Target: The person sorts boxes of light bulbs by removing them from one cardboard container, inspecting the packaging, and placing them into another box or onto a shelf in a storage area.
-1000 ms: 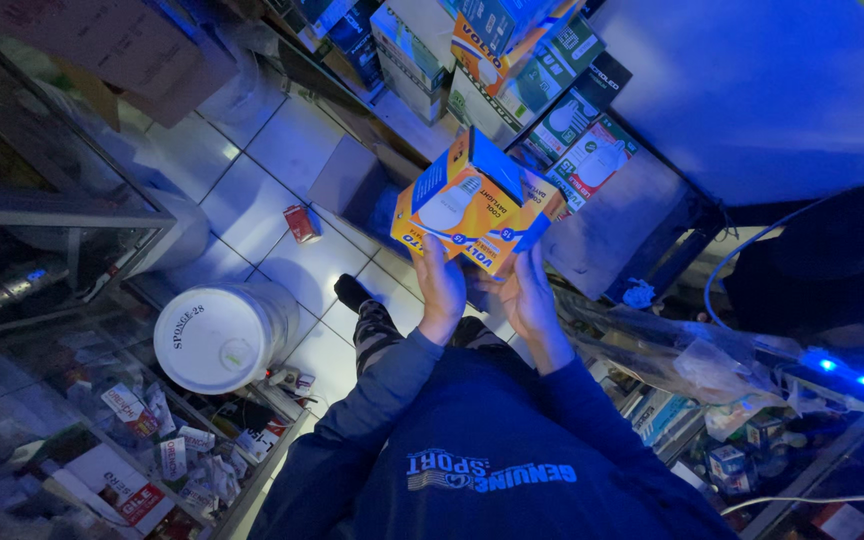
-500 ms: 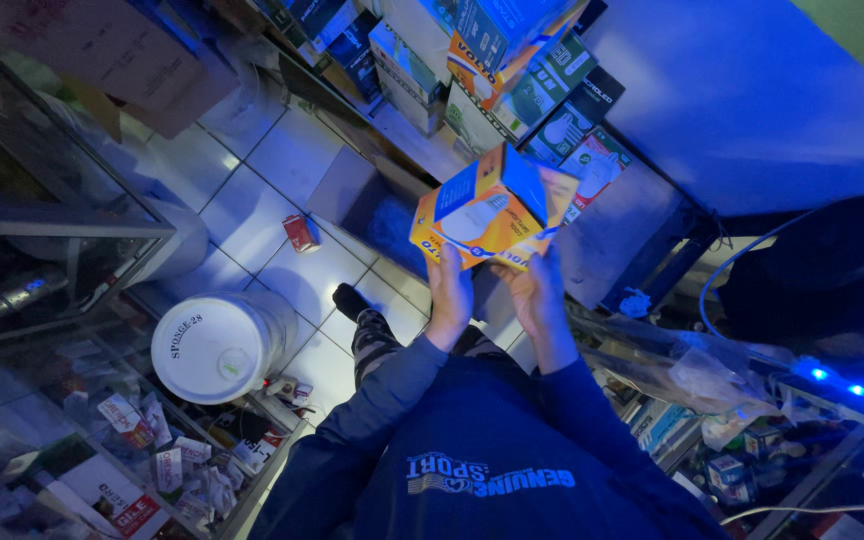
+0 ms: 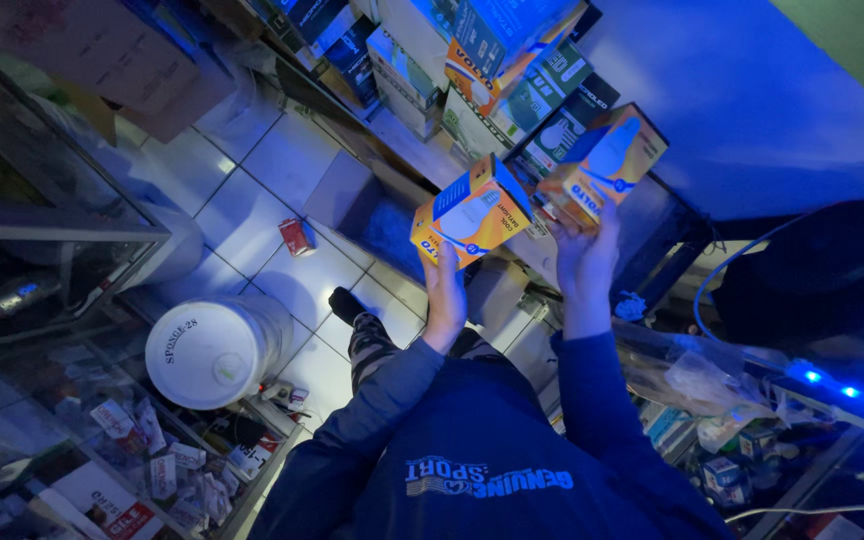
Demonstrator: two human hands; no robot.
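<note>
My left hand [image 3: 444,285] grips an orange and blue light-bulb box [image 3: 472,210] from below and holds it tilted in front of me. My right hand [image 3: 584,255] holds a second orange and blue box [image 3: 604,160] of the same kind, higher and further right, close to the stacked boxes on the shelf [image 3: 497,70]. The two boxes are apart, with a small gap between them. My dark blue sleeves and sweatshirt [image 3: 482,470] fill the bottom of the view.
A white round bucket [image 3: 214,350] stands on the tiled floor at the left, next to a glass display case [image 3: 52,235]. A small red packet [image 3: 297,237] lies on the tiles. Blue lights [image 3: 847,390] glow at the right above cluttered goods.
The two boxes were held together in both hands as one bundle. They are now separated, one in each hand, and the right hand has lifted its box up and to the right.
</note>
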